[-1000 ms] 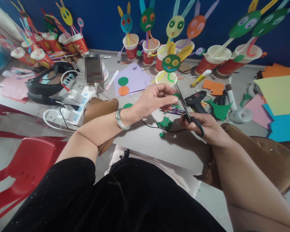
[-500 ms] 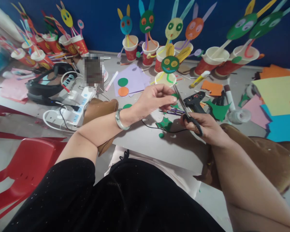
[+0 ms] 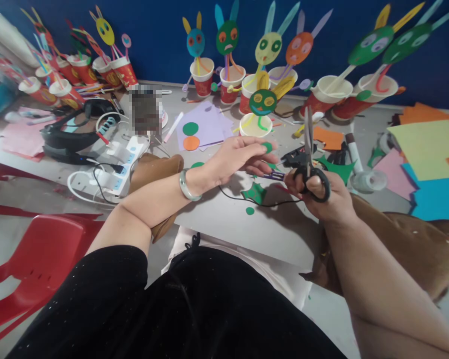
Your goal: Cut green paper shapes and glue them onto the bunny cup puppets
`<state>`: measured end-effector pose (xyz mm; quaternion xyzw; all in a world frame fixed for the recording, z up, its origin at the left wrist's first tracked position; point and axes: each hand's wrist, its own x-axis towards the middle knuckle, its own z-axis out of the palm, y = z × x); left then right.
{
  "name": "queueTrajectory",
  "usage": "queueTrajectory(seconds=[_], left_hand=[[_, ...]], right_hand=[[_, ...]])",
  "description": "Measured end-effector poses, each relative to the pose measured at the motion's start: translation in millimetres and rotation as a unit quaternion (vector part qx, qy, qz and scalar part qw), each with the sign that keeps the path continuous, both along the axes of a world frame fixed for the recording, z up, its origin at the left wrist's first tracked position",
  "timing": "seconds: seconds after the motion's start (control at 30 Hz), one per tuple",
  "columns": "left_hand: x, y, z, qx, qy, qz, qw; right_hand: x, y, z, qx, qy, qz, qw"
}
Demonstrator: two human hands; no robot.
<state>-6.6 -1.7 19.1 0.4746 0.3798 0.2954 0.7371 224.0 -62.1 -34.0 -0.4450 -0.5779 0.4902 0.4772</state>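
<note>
Near the centre of the frame, the left hand (image 3: 243,159) holds a small green circle (image 3: 268,146); to its right, the right hand (image 3: 331,199) grips black-handled scissors (image 3: 309,147), blades pointing up, above the counter (image 3: 219,212).

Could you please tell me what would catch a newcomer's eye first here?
Bright, long-eared paper faces rise from red cups along the blue wall. Nearer, black-handled scissors point upward in the right hand, while the left hand holds a small green disc.
</note>
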Motion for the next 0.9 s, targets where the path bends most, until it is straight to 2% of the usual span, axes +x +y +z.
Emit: queueTrajectory(seconds=[0.2,0.67,0.8,0.9], left_hand=[[-0.6,-3.2,1.1,0.01,0.006,-0.005,1.0],[0.9,-1.7,-9.5,0.08,-0.017,-0.011,0.997],[1.0,-0.3,-13.9,0.081,-0.052,0.011,0.995],[0.9,0.3,-15.5,0.071,-0.06,0.001,0.996]], right_hand=[[-4.1,0.4,3.1,0.016,0.058,0.011,0.998],[-1.4,-1.8,-1.1,0.013,0.026,0.013,1.0],[0.2,0.0,-4.5,0.016,0.024,0.025,0.999],[0.7,0.5,-6.3,0.012,0.031,0.033,0.999]])
